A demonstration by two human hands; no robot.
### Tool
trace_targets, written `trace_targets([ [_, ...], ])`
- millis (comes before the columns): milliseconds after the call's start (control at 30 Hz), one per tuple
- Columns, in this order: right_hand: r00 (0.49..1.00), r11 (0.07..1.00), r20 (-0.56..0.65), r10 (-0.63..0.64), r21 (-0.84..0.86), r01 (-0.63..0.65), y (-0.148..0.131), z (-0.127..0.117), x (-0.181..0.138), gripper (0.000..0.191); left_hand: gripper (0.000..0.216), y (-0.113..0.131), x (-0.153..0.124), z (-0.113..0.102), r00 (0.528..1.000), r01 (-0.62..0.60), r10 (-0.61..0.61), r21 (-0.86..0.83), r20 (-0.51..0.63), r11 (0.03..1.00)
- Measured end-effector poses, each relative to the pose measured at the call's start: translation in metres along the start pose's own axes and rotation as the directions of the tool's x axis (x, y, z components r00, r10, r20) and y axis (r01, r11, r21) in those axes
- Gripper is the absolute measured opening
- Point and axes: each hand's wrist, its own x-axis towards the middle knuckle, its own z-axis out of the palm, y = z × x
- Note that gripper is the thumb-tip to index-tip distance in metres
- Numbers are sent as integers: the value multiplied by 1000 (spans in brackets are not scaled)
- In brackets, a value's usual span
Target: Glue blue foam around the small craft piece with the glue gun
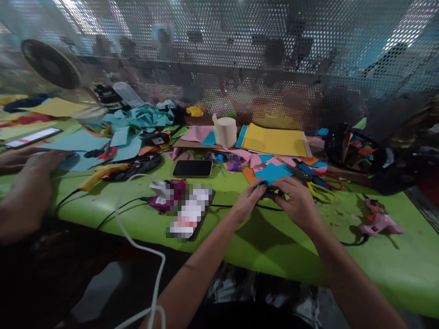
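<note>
My left hand (249, 200) is closed, its thumb and fingers pinching a small piece of blue sheet material (263, 182). From the other side my right hand (297, 195) grips the same blue piece, fingers curled. Both hands are raised a little over the green table, and their fingers hide much of the piece. Just behind them lies a flat blue sheet scrap (273, 172); I cannot tell whether it joins the held piece. Scissors with yellow handles (320, 193) and a red-handled pair (334, 181) lie beside my right hand.
A pink glue gun (382, 222) with a lit red light stands at the right. Phones (192, 168) and a maroon pouch (168, 197) lie left of centre. Yellow sheets (276, 140) and a white roll (226, 132) are behind. Another person's hand (41, 162) works at the left.
</note>
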Motion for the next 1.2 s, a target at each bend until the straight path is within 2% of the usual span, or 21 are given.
trace_targets([
  [167, 1000, 994, 21, -15, 106, 12, 0, -5, 2, 14, 51, 2, 1, -1, 995, 84, -87, -49, -44, 995],
  [433, 998, 988, -26, 56, 147, -52, 3, -7, 1, 19, 57, 0, -1, -4, 992, 118, -114, -82, 50, 990],
  [567, 996, 983, -40, 76, 172, -68, 2, -7, 1, 15, 57, -2, -1, -6, 992, 120, -116, -73, 56, 990],
  [800, 996, 992, -51, 66, 112, -60, -2, -7, 2, 10, 58, -3, 1, -6, 992, 121, -122, -48, -15, 991],
  [1000, 1000, 999, 12, -9, 53, 8, 0, -4, 1, 12, 63, 5, 1, -3, 991, 131, -130, -35, 7, 991],
  [1200, 998, 998, -54, 14, 54, -11, 3, -4, 0, 10, 67, 2, 0, -5, 985, 175, -175, -55, 13, 983],
])
